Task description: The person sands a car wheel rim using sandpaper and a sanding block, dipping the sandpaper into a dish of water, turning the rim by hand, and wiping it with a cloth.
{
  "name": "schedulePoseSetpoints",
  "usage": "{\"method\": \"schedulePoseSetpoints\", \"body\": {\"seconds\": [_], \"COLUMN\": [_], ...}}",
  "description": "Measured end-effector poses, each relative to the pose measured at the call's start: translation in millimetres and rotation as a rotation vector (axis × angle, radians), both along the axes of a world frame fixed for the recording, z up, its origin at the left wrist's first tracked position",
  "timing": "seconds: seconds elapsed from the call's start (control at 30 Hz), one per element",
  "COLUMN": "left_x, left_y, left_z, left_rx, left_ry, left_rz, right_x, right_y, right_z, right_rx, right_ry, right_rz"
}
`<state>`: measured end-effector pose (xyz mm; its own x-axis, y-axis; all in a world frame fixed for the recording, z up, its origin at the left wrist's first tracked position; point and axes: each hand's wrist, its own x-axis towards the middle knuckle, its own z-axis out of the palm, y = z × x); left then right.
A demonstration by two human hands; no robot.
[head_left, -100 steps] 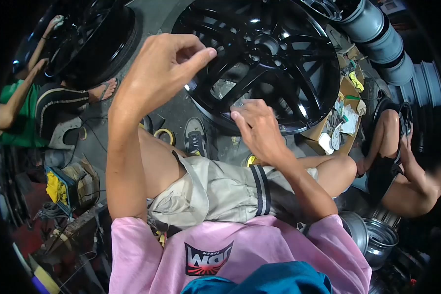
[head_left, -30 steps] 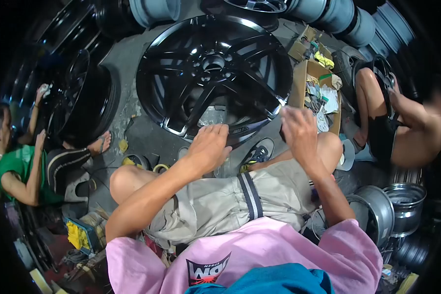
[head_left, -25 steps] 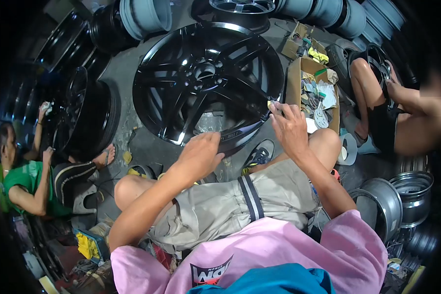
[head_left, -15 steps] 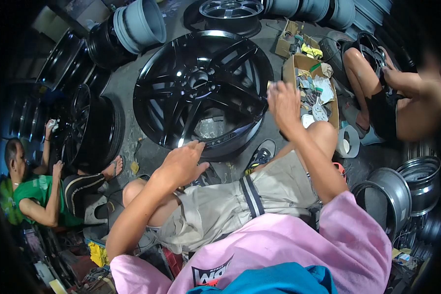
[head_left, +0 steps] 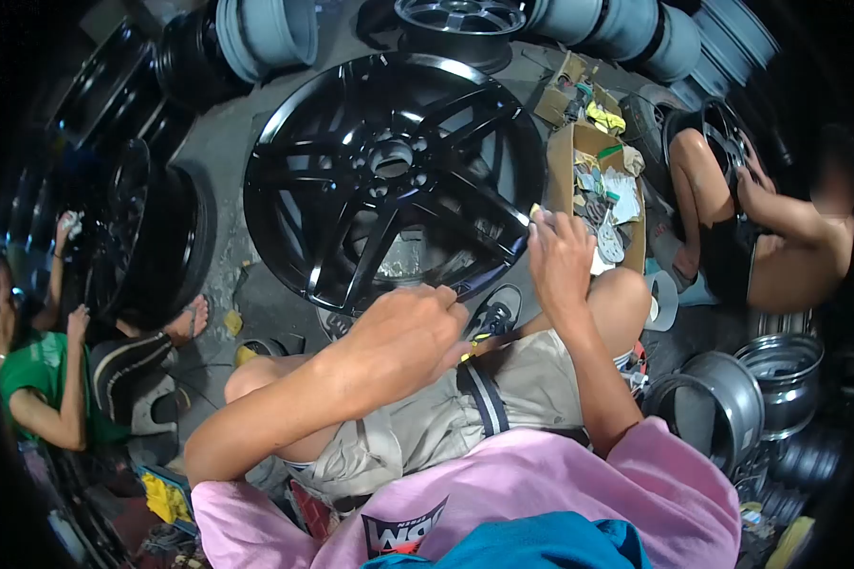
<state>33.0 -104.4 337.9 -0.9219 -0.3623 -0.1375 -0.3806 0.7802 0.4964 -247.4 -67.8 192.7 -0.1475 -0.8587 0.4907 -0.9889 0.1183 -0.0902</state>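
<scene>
Hand work at the edge of the black wheel (head_left: 396, 182) seems under way, the right hand (head_left: 562, 258) pinching a yellowish scrap (head_left: 535, 209) by its near right edge, the left hand (head_left: 403, 332) curled nearer, contents hidden; next calls for light, steady fingers.

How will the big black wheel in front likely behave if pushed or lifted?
The black wheel looks stiff, with broad spokes meeting the rim. Its glossy finish may feel slippery. Its circular outline suggests it could roll if stood on edge.
</scene>
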Motion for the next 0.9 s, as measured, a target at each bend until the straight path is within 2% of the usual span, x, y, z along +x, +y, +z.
{"method": "schedulePoseSetpoints", "body": {"seconds": [0.07, 0.13, 0.23, 0.3, 0.37, 0.43, 0.5, 0.63, 0.7, 0.9], "left_x": [8, 16, 38, 53, 64, 75, 83, 87, 86, 87], "left_y": [-2, -3, -7, -9, -13, -16, -20, -25, -25, -27], "left_z": [-12, -26, -36, -38, -27, -22, -17, -18, -18, -17], "left_rx": [0.016, 0.009, 0.048, 0.142, 0.205, 0.111, 0.123, 0.061, 0.134, 0.08], "left_ry": [0.035, 0.019, 0.006, 0.039, 0.053, 0.109, 0.111, 0.12, -0.056, -0.02], "left_rz": [-0.012, -0.048, -0.054, -0.038, 0.001, 0.044, 0.073, 0.099, -0.012, 0.01], "right_x": [-3, -24, -80, -112, -123, -117, -105, -68, -41, 42], "right_y": [-2, -31, -111, -171, -215, -242, -266, -334, -366, -447], "right_z": [1, -2, -15, -28, -18, -17, -19, -21, -17, -27], "right_rx": [0.04, 0.048, 0.022, 0.069, 0.211, 0.182, -0.083, -0.101, -0.093, -0.092], "right_ry": [-0.093, -0.061, 0.006, -0.07, -0.162, -0.107, 0.004, 0.162, 0.196, 0.251], "right_rz": [-0.058, -0.093, -0.083, -0.213, -0.185, -0.123, 0.082, 0.147, 0.175, 0.245]}}
